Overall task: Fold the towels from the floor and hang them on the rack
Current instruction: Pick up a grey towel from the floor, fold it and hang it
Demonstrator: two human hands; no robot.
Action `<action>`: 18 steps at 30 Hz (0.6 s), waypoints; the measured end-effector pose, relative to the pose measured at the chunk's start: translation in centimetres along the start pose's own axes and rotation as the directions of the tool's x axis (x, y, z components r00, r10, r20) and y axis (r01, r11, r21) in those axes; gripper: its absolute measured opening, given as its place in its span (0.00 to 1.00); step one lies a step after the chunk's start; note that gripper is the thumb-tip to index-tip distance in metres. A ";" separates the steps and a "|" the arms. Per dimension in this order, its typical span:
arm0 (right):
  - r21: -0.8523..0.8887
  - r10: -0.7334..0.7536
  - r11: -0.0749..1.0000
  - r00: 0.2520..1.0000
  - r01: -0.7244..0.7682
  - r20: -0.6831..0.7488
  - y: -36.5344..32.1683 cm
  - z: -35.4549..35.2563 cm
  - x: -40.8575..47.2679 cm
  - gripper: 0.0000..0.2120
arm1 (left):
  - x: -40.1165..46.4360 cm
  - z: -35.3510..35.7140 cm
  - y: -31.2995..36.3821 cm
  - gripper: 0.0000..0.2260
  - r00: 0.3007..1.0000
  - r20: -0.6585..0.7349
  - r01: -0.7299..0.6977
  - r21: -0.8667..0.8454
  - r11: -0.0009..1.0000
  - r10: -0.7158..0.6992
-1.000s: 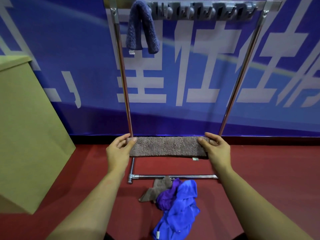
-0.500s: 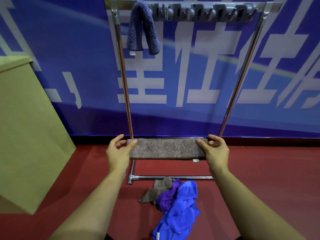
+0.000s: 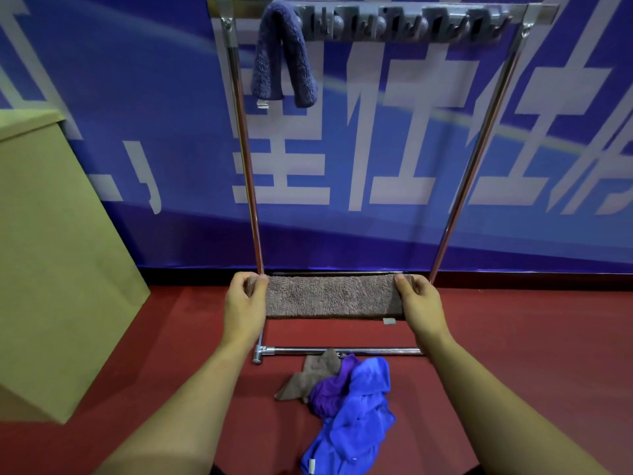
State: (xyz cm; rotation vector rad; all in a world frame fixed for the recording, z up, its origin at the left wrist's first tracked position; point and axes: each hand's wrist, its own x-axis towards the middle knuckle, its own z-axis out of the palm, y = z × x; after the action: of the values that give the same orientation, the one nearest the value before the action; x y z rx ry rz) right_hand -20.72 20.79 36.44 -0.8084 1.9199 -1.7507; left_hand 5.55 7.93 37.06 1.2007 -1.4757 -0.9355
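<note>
Since a second ago the fold in the brown towel (image 3: 332, 296) has grown taller and the thumbs now curl over its top edge instead of pinching its ends from the front. The left hand (image 3: 245, 308) grips the towel's left end, fingers wrapped around it, just beside the foot of the rack's left post. The right hand (image 3: 419, 305) grips the right end the same way, near the right post. The towel is stretched flat and level between them as a long folded band, held in the air in front of the rack (image 3: 476, 159), with a small tag hanging from its lower right edge.

A dark blue towel (image 3: 282, 60) hangs draped over the left part of the rack's top bar, both ends down. On the red floor (image 3: 531, 354), just in front of the rack's lower rail, lies a crumpled pile: a brown cloth (image 3: 308, 377) at the left, a purple cloth (image 3: 330, 389) in the middle and a bright blue cloth (image 3: 356, 416) spreading towards the camera. A cardboard box (image 3: 51, 252) stands at the left, against a blue banner (image 3: 120, 114).
</note>
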 end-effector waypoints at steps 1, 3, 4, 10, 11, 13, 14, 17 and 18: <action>-0.020 -0.021 1.000 1.000 0.021 -0.017 -0.2 0.0 -0.2 0.14 | -0.1 0.1 0.2 0.07 0.999 -0.033 -0.010 0.009 1.000 0.011; -0.088 -0.094 0.992 0.994 0.089 -0.048 -0.8 0.2 -0.6 0.20 | -0.2 0.3 0.4 0.08 0.996 -0.083 -0.018 -0.006 1.000 0.018; -0.116 -0.127 0.986 0.990 0.119 -0.065 -1.1 0.2 -0.8 0.22 | -0.2 0.3 0.4 0.10 0.996 -0.092 -0.017 -0.020 1.000 0.015; -0.101 -0.176 0.981 0.978 0.165 -0.114 -2.1 0.4 -1.3 0.18 | -0.5 0.1 0.8 0.19 0.998 -0.044 -0.040 -0.053 0.998 0.037; -0.097 -0.170 0.982 0.979 0.160 -0.114 -2.0 0.4 -1.3 0.18 | -0.5 0.0 0.9 0.19 0.999 -0.040 -0.033 -0.057 0.998 0.031; -0.090 -0.159 0.985 0.980 0.149 -0.120 -1.9 0.4 -1.2 0.19 | -0.3 -0.1 0.9 0.19 0.999 -0.033 -0.005 -0.064 0.998 0.003; -0.076 -0.156 0.986 0.980 0.147 -0.126 -1.9 0.4 -1.1 0.19 | -0.2 -0.1 0.9 0.19 0.999 -0.030 0.008 -0.073 0.997 -0.010; -0.020 -0.135 0.991 0.978 0.134 -0.160 -1.8 0.4 -1.0 0.18 | 0.0 0.0 0.9 0.18 0.999 -0.031 0.035 -0.103 0.994 -0.038; -0.012 -0.133 0.991 0.977 0.133 -0.169 -1.8 0.4 -1.0 0.18 | 0.0 0.1 1.0 0.17 0.998 -0.033 0.041 -0.118 0.992 -0.046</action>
State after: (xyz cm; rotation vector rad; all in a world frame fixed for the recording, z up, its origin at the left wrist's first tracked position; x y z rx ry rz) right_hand -19.52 21.11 38.08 -0.8293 2.0158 -1.9552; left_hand 5.21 8.11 37.99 1.1619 -1.3526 -1.0112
